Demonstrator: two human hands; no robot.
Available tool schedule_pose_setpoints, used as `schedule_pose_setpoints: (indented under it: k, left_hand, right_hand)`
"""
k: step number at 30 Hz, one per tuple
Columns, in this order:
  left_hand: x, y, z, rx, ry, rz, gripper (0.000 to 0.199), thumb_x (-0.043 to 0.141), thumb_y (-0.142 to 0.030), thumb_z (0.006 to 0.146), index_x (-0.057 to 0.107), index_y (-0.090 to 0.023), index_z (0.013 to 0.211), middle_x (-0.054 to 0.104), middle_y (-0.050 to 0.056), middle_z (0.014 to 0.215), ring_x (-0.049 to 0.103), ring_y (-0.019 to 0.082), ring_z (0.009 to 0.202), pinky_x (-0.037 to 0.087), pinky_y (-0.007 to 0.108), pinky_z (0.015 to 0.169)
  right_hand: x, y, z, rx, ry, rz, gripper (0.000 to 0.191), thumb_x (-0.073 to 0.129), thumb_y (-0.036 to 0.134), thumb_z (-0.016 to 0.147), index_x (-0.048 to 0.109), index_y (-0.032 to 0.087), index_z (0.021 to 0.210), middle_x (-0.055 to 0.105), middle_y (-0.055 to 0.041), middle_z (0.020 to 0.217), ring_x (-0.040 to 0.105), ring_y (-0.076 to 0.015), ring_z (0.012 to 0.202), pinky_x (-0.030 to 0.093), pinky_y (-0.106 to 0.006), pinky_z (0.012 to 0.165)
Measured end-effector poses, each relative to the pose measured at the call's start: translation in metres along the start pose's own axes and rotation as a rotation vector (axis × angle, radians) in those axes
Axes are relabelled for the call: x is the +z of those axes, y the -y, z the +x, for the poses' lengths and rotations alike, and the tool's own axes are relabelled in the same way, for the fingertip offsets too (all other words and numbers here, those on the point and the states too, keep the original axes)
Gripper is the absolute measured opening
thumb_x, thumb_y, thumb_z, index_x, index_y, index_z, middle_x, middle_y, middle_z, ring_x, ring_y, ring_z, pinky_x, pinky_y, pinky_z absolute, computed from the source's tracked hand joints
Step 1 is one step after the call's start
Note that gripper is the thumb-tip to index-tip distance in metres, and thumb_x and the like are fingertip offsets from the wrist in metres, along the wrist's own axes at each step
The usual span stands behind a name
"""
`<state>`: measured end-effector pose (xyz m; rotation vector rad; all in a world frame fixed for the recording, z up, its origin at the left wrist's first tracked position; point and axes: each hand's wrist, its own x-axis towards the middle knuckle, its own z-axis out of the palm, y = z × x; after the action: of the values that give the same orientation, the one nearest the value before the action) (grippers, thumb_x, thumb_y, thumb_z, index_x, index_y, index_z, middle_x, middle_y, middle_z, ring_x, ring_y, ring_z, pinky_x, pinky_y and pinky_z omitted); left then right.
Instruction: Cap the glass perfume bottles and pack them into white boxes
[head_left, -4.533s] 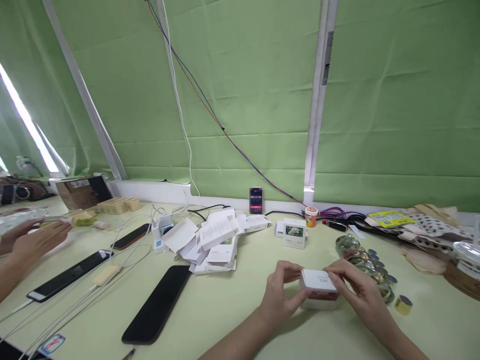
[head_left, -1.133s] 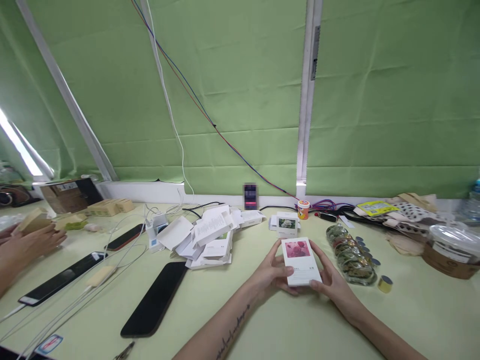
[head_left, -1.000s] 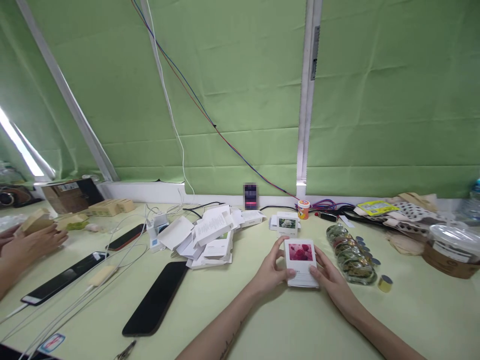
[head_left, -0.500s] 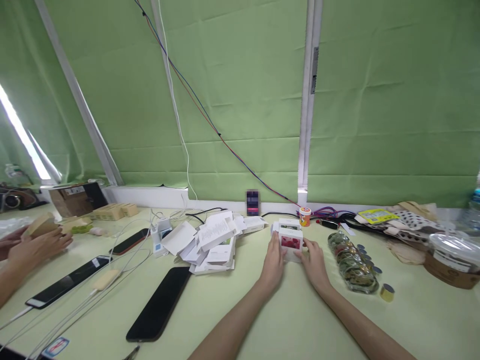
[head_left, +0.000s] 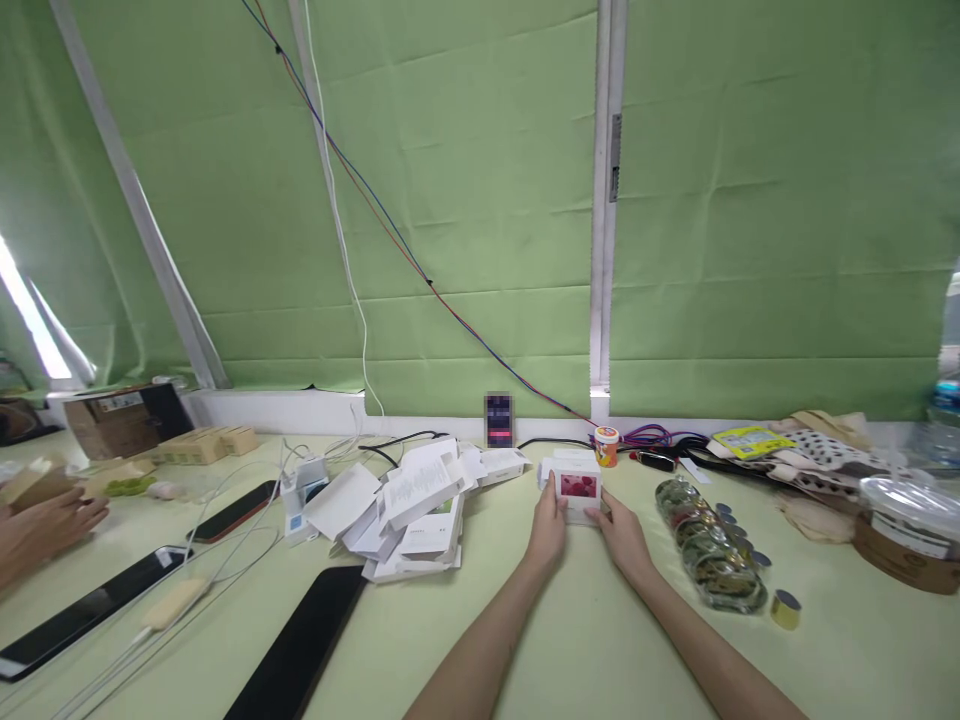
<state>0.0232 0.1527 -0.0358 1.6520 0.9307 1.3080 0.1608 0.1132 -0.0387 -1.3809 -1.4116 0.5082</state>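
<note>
A small white box (head_left: 578, 486) with a red picture on its front stands on the pale green table (head_left: 592, 650). My left hand (head_left: 549, 528) is closed against its left side, and my right hand (head_left: 621, 532) presses its lower right side. Another white box (head_left: 553, 466) shows partly behind it. To the left lies a loose pile of opened white boxes (head_left: 424, 505). Right of my hands is a row of clear-wrapped greenish discs (head_left: 709, 545), with a gold-sided roll (head_left: 785, 608) near its front end.
Phones (head_left: 300, 650) and white cables (head_left: 225, 580) lie at the left, where another person's hand (head_left: 45, 530) holds a brown item. An orange cup (head_left: 606, 446) stands behind the boxes. A lidded tub (head_left: 911, 530) and dotted cloth (head_left: 832, 460) are at the right.
The view has shifted slightly, so the table items appear lower. The white box with the red picture has moved back against the box behind it, with both my hands still at its sides.
</note>
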Motion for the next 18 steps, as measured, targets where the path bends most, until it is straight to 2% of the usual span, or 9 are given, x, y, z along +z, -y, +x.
schedule_pose_setpoints:
  k: [3,5,7,9,12,18]
  left_hand:
    - [0.0,0.0002,0.0018,-0.019,-0.018,-0.008,0.057,0.053,-0.024,0.081,0.049,-0.012,0.136,0.057,0.016,0.134,0.051,0.031,0.124,0.033,0.044,0.108]
    - [0.0006,-0.0008,0.0013,-0.022,-0.024,-0.019,0.057,0.053,-0.021,0.08,0.049,-0.013,0.136,0.06,0.014,0.13,0.054,0.031,0.12,0.036,0.044,0.106]
    - [0.0017,-0.0026,0.0,-0.008,-0.032,-0.034,0.061,0.052,-0.019,0.08,0.043,-0.016,0.141,0.058,0.012,0.134,0.052,0.028,0.124,0.035,0.041,0.108]
    - [0.003,-0.0046,-0.0016,0.013,-0.043,-0.049,0.067,0.052,-0.016,0.08,0.036,-0.018,0.144,0.05,0.009,0.143,0.044,0.024,0.132,0.03,0.035,0.111]
    - [0.0038,-0.0065,-0.0033,0.029,-0.044,-0.052,0.068,0.052,-0.014,0.08,0.034,-0.018,0.146,0.043,0.008,0.148,0.039,0.022,0.136,0.027,0.032,0.113]
    - [0.0015,-0.0029,-0.0016,0.009,-0.032,-0.027,0.071,0.051,-0.009,0.076,0.035,-0.019,0.145,0.057,0.009,0.135,0.052,0.024,0.124,0.033,0.038,0.109]
  right_hand:
    - [-0.0003,0.0045,-0.001,0.039,0.023,-0.01,0.054,0.046,0.032,0.08,0.055,0.009,0.128,0.072,-0.0079,0.074,0.064,-0.024,0.058,0.051,-0.034,0.063]
    - [0.0006,0.0065,-0.002,0.048,0.033,0.0,0.06,0.044,0.029,0.08,0.046,0.01,0.137,0.071,-0.0061,0.078,0.063,-0.0213,0.057,0.051,-0.031,0.06]
    - [0.0016,0.0075,-0.0026,0.048,0.039,0.014,0.067,0.043,0.026,0.079,0.035,0.014,0.145,0.071,-0.0036,0.082,0.063,-0.0191,0.058,0.051,-0.028,0.062]
    - [0.0021,0.0075,-0.0028,0.049,0.044,0.03,0.07,0.042,0.027,0.08,0.029,0.016,0.148,0.069,-0.0011,0.077,0.062,-0.0184,0.057,0.051,-0.028,0.062]
    - [0.0026,0.006,-0.0024,0.054,0.047,0.065,0.071,0.042,0.031,0.082,0.027,0.015,0.149,0.064,0.001,0.067,0.061,-0.0191,0.057,0.052,-0.028,0.06]
    - [0.0044,-0.0014,-0.0013,0.076,0.042,0.142,0.069,0.044,0.036,0.08,0.036,0.011,0.144,0.06,0.0019,0.061,0.06,-0.02,0.055,0.052,-0.03,0.057]
